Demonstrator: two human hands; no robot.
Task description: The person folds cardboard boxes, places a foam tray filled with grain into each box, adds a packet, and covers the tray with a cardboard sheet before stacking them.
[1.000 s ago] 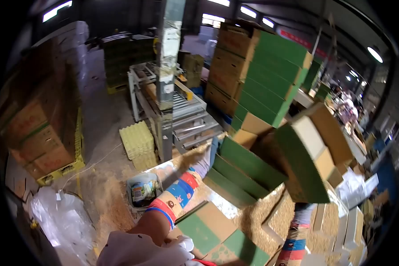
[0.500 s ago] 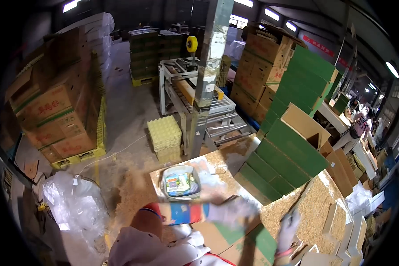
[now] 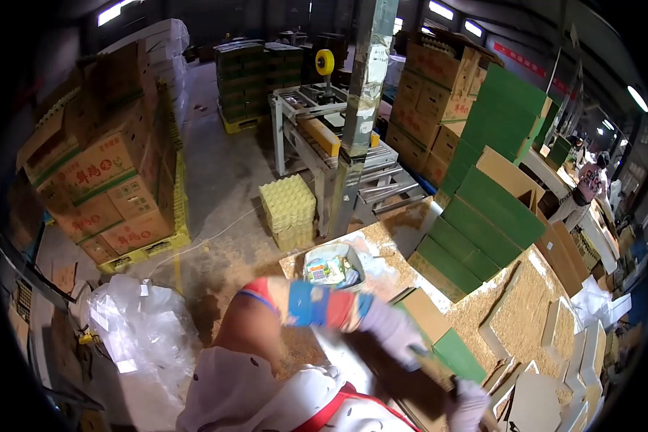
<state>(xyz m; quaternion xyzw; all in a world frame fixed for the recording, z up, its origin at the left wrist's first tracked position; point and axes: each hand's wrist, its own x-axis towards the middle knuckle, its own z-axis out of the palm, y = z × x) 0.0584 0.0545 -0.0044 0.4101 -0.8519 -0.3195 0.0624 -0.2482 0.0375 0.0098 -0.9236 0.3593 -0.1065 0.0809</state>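
Observation:
A cardboard box (image 3: pixel 399 389) with green and brown panels stands tilted in front of my body, its dark side facing up. My left hand (image 3: pixel 396 335), gloved and a little blurred below a striped sleeve, grips the box's upper edge. Over the nearer right edge of the same box, my right hand (image 3: pixel 470 405) is closed in a pale glove. Beyond the left forearm, a white tub (image 3: pixel 358 261) with printed labels or packets inside sits on the worktable (image 3: pixel 389 241).
Folded green boxes (image 3: pixel 475 227) stand at the table's right side. Egg trays (image 3: pixel 289 209) are stacked on the floor by a roller conveyor (image 3: pixel 392 183) and a metal post (image 3: pixel 367 93). Clear plastic (image 3: pixel 140 324) lies at left, near loaded pallets (image 3: pixel 155 248). A person (image 3: pixel 587 183) stands far right.
The box between my hands has tilted up from lying flatter, and its green panel has turned away. Both hands have moved with it. The whole view has shifted slightly.

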